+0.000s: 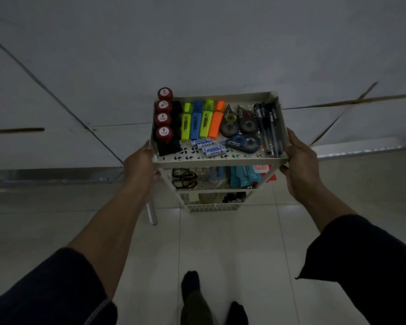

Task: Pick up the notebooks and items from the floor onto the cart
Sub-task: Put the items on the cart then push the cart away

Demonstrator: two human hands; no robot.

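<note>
- The white perforated metal three-tier cart (220, 160) stands on the pale tiled floor (220, 242), held between both hands.
- The left hand (140, 164) grasps its near-left corner; the right hand (300, 163) grasps the near-right corner.
- Between the hands, the top tray carries red-capped stamps (164, 118), four highlighters (199, 121), correction tapes (239, 124) and dark pens (268, 127).
- Below the hands, the lower tiers hold scissors (184, 178) and teal packets (244, 177).

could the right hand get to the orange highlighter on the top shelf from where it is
Probably yes. The right hand grips the cart at its near right corner; the orange highlighter lies uncovered in the open tray, across the pens.
</note>
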